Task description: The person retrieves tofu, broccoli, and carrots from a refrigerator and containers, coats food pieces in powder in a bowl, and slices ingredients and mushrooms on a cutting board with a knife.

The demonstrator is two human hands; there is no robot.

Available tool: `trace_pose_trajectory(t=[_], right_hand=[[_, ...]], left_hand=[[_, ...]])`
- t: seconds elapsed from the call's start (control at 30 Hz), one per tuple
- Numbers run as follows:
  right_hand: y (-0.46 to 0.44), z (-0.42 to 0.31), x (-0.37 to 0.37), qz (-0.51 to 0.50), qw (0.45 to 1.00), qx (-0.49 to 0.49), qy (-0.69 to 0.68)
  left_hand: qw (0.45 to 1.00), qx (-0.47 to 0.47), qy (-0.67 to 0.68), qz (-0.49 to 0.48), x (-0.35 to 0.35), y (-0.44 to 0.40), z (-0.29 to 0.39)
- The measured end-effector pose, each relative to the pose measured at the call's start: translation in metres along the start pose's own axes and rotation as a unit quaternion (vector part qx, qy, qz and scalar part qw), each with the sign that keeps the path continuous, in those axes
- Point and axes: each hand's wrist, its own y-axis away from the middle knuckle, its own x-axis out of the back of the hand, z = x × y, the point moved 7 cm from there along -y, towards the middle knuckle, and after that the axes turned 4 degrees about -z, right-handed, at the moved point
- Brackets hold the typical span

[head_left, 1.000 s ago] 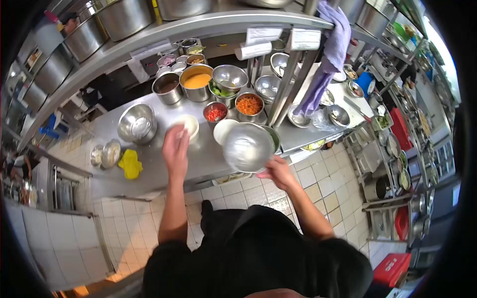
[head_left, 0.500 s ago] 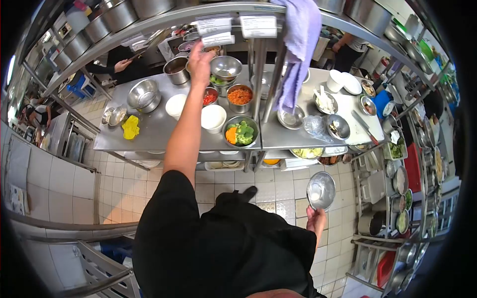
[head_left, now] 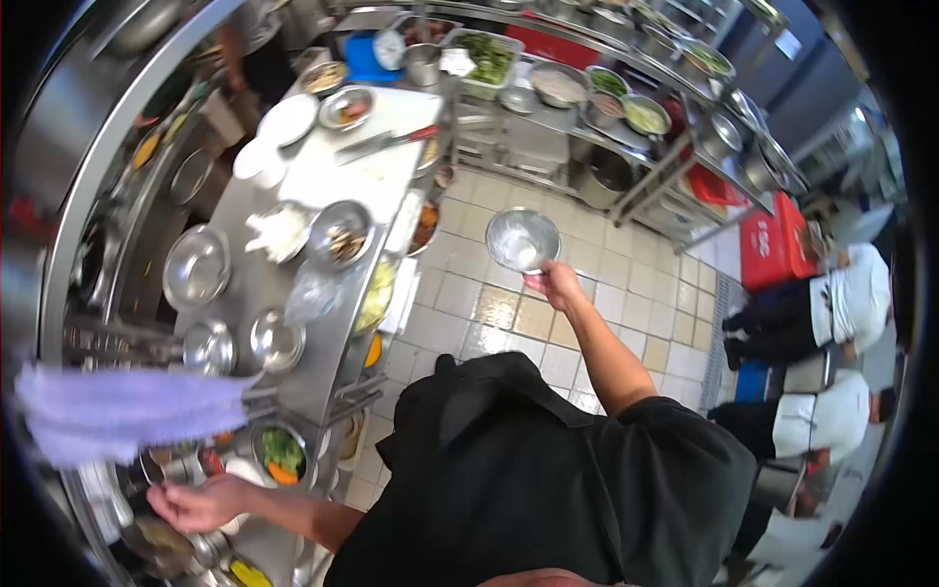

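Note:
A steel bowl [head_left: 523,240] with whitish matter inside is held out over the floor by my right hand [head_left: 556,284], which grips its near rim. At lower left, my left hand [head_left: 201,502] is above the steel table, its fingers curled together; whatever they may hold is too small to make out. Beside that hand are a bowl of broccoli and orange pieces [head_left: 282,452] and a partly covered white container [head_left: 246,474]. A yellow cloth [head_left: 249,573] lies at the bottom edge.
A purple towel [head_left: 132,406] hangs at left. The worktop bears a white cutting board [head_left: 386,117] with a knife [head_left: 386,144], and several bowls. Food-laden shelves [head_left: 533,117] stand ahead. At right are a red box [head_left: 773,240] and several people [head_left: 846,298] in white tops.
The view has swung right, towards the shelves and people. My right hand has carried the bowl away from the table. My left hand has drawn back from the containers at the table's rear.

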Motion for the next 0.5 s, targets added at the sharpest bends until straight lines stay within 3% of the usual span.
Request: trace_pose_trajectory(t=[0.03,0.13,0.2,0.3,0.43,0.47,0.5], right_hand=[[-0.004,-0.018,0.012,0.018,0.999,0.016,-0.027],[-0.046,-0.073,0.043,0.045,0.993,0.053,-0.097],[-0.087,-0.108,0.073,0.054,0.993,0.061,-0.085],[-0.183,-0.167,0.114,0.084,0.991,0.061,-0.088],[-0.341,-0.231,0.177,0.062,0.995,0.074,-0.033],[-0.357,-0.258,0.186,0.129,0.982,0.134,0.013],[-0.399,-0.267,0.184,0.076,0.993,0.076,-0.058]], left_hand=[[0.988,0.037,-0.07,-0.135,-0.048,0.04,0.023],[0.896,0.211,0.098,-0.378,-0.152,0.159,0.056],[0.829,0.215,0.107,-0.506,-0.196,0.225,0.096],[0.714,0.132,0.054,-0.686,-0.241,0.313,0.142],[0.655,0.114,0.029,-0.747,-0.265,0.418,0.143],[0.658,0.113,-0.019,-0.744,-0.263,0.43,0.133],[0.657,0.136,-0.073,-0.738,-0.266,0.429,0.127]])
